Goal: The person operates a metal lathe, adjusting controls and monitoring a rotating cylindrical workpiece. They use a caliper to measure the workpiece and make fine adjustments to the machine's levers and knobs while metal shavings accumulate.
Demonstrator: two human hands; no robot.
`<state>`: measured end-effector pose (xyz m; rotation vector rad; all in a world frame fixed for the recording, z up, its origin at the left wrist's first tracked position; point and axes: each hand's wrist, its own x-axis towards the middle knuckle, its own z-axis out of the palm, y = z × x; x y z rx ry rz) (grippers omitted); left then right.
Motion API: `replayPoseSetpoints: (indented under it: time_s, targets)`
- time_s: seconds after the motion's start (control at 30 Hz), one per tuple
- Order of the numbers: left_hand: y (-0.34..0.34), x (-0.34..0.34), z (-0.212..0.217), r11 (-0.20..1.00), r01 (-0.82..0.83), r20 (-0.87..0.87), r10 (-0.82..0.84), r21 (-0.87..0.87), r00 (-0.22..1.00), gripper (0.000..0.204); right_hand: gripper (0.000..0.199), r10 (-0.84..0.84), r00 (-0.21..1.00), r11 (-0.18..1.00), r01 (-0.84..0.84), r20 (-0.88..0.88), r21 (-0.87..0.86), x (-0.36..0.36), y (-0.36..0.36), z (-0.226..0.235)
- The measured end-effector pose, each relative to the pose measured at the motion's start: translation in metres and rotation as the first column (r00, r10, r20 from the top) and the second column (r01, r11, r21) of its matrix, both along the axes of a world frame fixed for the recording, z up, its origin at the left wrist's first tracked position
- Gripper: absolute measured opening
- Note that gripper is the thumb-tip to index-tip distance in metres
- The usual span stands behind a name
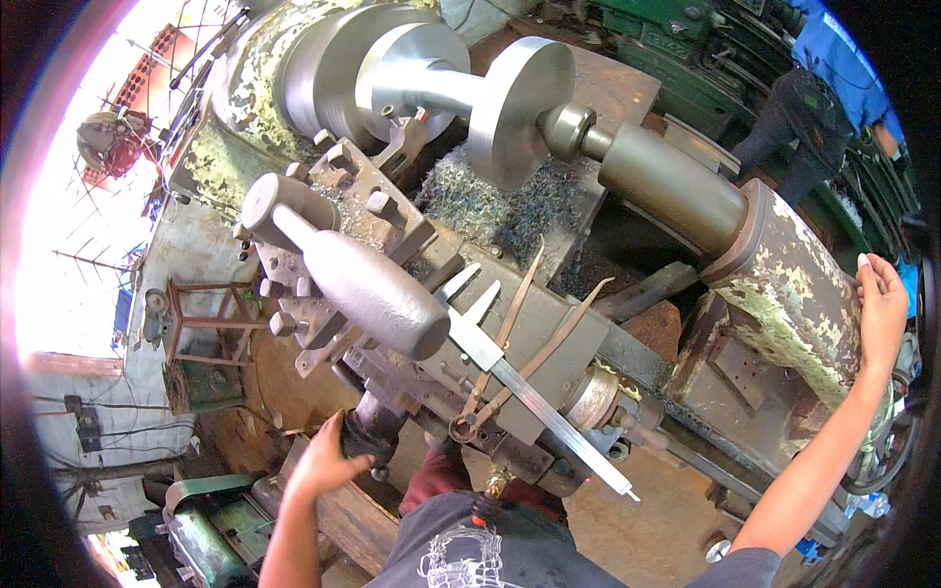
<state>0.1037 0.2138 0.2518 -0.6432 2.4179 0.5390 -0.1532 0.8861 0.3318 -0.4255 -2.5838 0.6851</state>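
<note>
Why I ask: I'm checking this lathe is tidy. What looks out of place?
A vernier caliper and spring calipers lie loose on the carriage, the vernier's tip overhanging its edge. Metal swarf is heaped under the workpiece.

The single head view is looking steeply down from above the person's chest, so the dark shirt (490, 554) is filling the lower edge and both forearms are coming up from it. The camera is sitting close over the lathe carriage (412, 294), which is lying between the two hands and taking up the middle of the picture. The left hand (328, 456) is showing low and left of centre; the right hand (882, 304) is reaching far out toward the right rim. Beyond the hands the view is facing the turned workpiece (470, 88). The fisheye is bending the edges, and the rim is probably too dark and warped to read.
</note>
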Motion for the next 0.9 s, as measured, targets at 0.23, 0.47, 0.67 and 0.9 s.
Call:
replayPoseSetpoints:
  time_s: [0.23,0.47,0.67,0.9]
  targets:
    - [-0.06,-0.037,-0.024,0.879,-0.054,0.264,-0.083,0.474,0.961,0.091,0.039,0.029,1.0,0.997,-0.029,-0.009,-0.072,-0.001,0.001,-0.001]
    - [-0.069,-0.019,-0.054,0.836,-0.095,0.166,0.005,0.541,0.986,0.097,0.038,0.033,0.999,0.999,-0.033,-0.024,-0.009,-0.001,0.002,-0.003]
    - [-0.045,-0.022,-0.031,0.901,-0.073,0.121,0.023,0.428,0.992,0.096,0.04,0.038,0.999,0.998,-0.039,-0.022,-0.049,-0.002,0.006,-0.004]
    - [-0.033,-0.017,-0.027,0.944,-0.044,0.037,0.034,0.328,0.999,0.1,0.04,0.032,0.999,0.999,-0.032,-0.018,-0.02,-0.001,0.006,-0.004]
